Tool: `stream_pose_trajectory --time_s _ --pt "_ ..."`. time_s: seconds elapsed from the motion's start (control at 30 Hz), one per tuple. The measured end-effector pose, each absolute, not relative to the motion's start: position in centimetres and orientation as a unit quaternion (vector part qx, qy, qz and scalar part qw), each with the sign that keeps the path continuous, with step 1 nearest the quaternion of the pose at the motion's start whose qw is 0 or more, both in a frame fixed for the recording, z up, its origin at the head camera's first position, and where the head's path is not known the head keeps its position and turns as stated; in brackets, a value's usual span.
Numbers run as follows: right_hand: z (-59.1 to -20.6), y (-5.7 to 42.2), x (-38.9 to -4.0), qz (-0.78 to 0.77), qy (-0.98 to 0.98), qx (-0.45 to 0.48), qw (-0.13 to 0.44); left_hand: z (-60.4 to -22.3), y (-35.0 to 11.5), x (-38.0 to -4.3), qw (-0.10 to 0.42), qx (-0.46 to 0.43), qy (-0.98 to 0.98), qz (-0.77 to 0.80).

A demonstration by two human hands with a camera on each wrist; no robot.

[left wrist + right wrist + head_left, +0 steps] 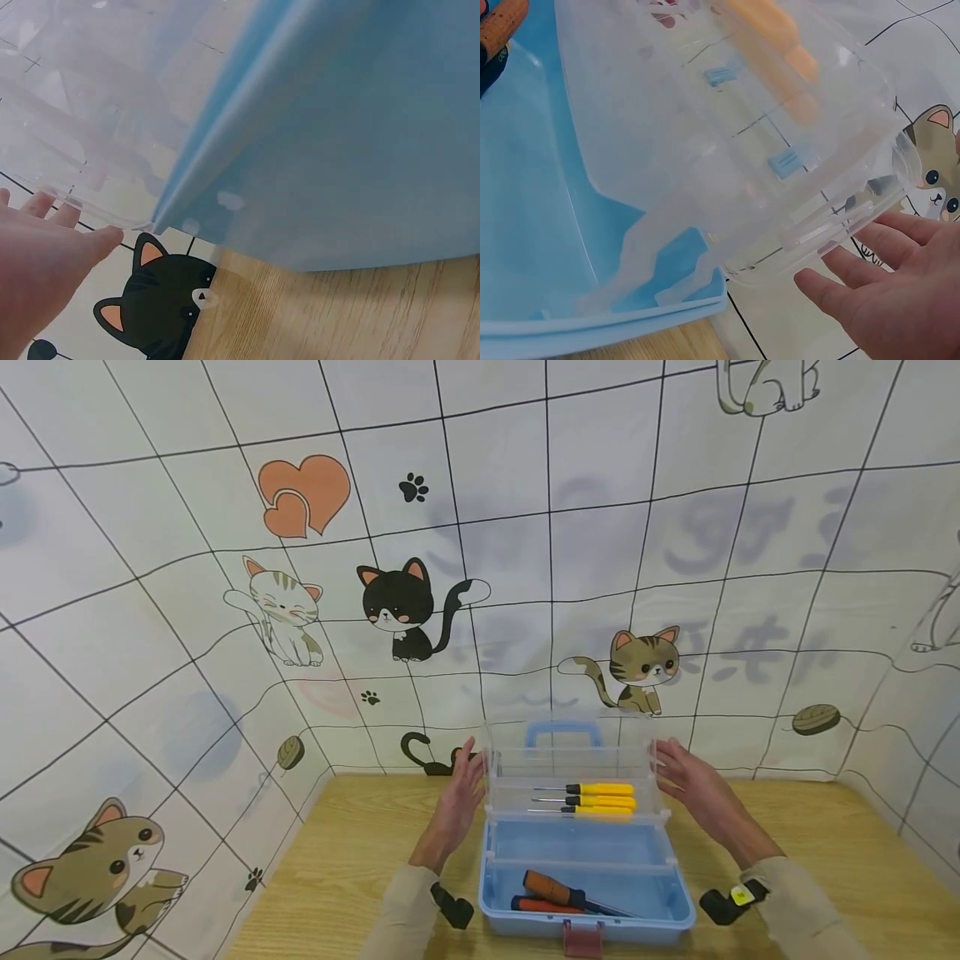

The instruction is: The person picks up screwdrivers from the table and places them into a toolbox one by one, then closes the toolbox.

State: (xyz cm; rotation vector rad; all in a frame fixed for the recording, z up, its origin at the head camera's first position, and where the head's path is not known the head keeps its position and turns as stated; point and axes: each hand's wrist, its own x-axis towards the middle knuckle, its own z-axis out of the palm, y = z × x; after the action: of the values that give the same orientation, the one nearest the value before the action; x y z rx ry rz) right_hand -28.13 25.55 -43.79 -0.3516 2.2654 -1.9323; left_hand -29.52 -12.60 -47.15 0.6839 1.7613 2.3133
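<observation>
A light blue toolbox stands opened on the table, its clear lid raised at the back with a blue handle. My left hand is at the lid's left side, fingertips right at the clear plastic in the left wrist view. Opposite it, my right hand has its extended fingers against the lid's right edge. Several yellow-handled screwdrivers lie in the clear tray between the hands. Down in the blue base rest a brown-handled screwdriver and a red-handled tool.
A dark pink latch hangs at the toolbox's front. The wooden table extends to both sides. Close behind it is a white gridded wall covering printed with cats.
</observation>
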Motion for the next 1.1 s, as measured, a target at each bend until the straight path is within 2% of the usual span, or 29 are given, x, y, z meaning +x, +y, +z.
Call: stream_pose_trajectory --time_s 0.47,0.83,1.1 --pt "-43.3 25.9 -27.8 -0.692 0.707 -0.125 0.074 -46.9 -12.8 -29.4 0.079 0.256 0.547 0.793" --pt "-44.0 26.3 -26.9 -0.715 0.682 -0.147 0.049 -47.1 -13.0 -29.0 0.076 0.266 0.53 0.802" --pt "-44.6 26.5 -26.4 -0.742 0.649 -0.167 0.027 -47.3 -12.5 -28.9 0.055 0.254 0.556 0.789"
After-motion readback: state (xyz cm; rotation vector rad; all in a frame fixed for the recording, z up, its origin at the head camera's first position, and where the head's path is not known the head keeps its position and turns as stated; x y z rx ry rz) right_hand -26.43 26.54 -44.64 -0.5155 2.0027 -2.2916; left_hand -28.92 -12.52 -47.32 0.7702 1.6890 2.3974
